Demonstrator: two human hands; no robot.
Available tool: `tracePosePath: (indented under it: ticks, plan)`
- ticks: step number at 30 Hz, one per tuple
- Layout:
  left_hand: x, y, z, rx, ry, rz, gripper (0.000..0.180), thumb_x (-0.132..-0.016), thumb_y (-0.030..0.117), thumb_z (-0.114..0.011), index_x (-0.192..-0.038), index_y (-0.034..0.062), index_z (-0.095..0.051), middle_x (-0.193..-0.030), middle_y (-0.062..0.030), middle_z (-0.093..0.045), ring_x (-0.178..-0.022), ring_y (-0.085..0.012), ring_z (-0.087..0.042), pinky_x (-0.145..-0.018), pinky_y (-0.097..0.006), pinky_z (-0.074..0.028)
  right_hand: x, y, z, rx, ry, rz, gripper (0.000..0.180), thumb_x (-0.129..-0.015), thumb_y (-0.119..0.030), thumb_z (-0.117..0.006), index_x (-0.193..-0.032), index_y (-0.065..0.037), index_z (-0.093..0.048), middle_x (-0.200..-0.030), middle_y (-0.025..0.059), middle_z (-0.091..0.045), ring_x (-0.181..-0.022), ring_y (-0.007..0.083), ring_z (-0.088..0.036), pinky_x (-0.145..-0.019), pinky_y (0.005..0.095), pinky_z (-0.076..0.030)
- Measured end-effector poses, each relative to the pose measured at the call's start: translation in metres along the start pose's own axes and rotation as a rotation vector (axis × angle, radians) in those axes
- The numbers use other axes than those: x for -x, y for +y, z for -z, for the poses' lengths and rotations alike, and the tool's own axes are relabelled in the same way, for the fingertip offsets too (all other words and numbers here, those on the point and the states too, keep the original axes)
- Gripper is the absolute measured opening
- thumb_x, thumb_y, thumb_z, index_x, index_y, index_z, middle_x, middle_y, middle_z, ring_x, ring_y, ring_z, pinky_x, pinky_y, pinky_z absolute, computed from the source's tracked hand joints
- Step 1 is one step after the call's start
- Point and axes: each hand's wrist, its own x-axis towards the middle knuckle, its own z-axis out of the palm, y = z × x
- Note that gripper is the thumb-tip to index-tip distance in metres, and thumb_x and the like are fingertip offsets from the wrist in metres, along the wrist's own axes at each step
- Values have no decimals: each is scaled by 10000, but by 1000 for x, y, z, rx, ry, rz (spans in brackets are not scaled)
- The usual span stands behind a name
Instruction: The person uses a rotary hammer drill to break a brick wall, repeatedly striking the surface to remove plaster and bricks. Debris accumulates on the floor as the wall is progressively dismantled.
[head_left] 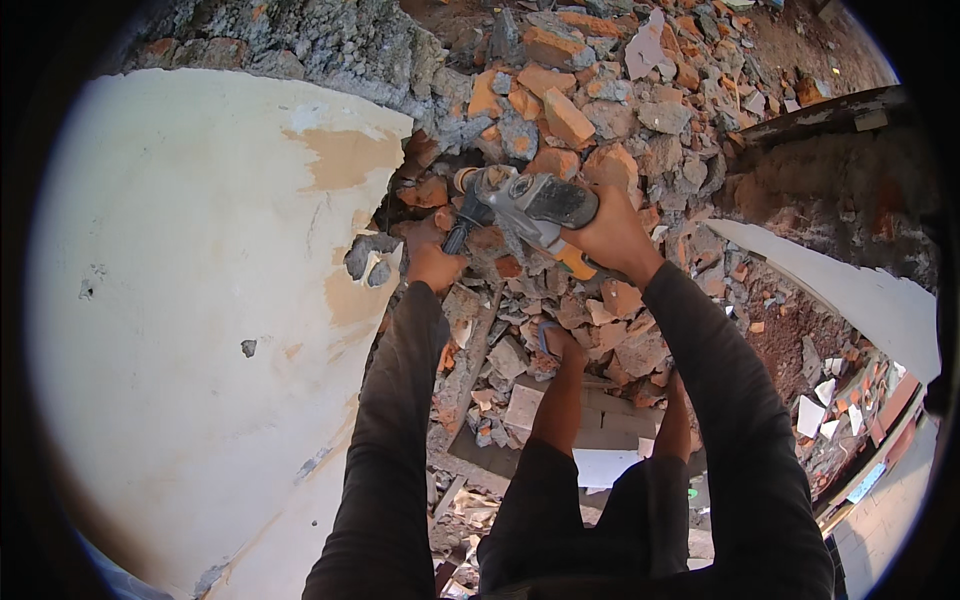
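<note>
A grey and orange rotary hammer [525,205] is held out in front of me over the rubble, its chuck end toward the broken edge of the pale plastered wall [200,240]. My right hand [615,235] is closed round its rear grip. Lower and to the left, my left hand [435,267] wraps round the black side handle [459,236]. Beyond the chuck, any bit is hidden or too dark to make out. Close to my left hand, a broken hole [368,258] shows grey masonry through the plaster.
Broken bricks [568,120] and mortar lumps cover the ground ahead and around my sandalled foot [560,342]. Rough masonry [300,45] rises beyond the plastered wall. To the right lies a long white slab [840,285], beside a dark ledge [830,110].
</note>
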Motion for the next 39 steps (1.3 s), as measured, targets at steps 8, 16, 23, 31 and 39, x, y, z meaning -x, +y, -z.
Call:
tracePosePath:
  ticks: [8,16,23,31,39]
  plan:
    - [92,18,6,-121,1,-200,348,-665,257,-782,-831,-38,-703,-684,-196,-664,-679,-348,-682,-668,-435,-526,114,10,21,-39,36,-208,582,-675,-118,-806,-1163,48,-536,-1032,162,-635,-948,231,-658,-823,360,-512]
    - [156,50,29,-99,120,-225,319,-649,242,-771,-830,-13,-707,-645,-163,-646,-656,-339,-672,-653,-433,-520,163,-33,47,-37,-45,-165,700,-649,-125,-835,-1257,13,-516,-1132,161,-557,-1048,270,-611,-908,394,-478]
    - [105,46,46,-93,118,-230,347,-649,246,-775,-851,-22,-690,-651,-162,-648,-645,-328,-666,-637,-433,-510,97,-66,33,-24,83,12,387,-659,-149,-780,-968,63,-681,-818,200,-690,-769,277,-720,-694,360,-531]
    - [69,38,34,219,-43,-183,278,-686,167,-761,-824,-42,-641,-631,-136,-622,-539,-243,-614,-544,-413,-479,53,-98,37,150,37,180,337,-650,-148,-762,-892,79,-705,-739,215,-699,-686,340,-717,-656,394,-549]
    - [81,50,13,619,-133,-163,133,-761,53,-703,-812,-10,-598,-631,-76,-590,-483,-158,-546,-451,-349,-423,37,-140,50,338,-55,239,300,-674,-163,-744,-873,59,-715,-742,233,-687,-700,388,-698,-676,439,-544]
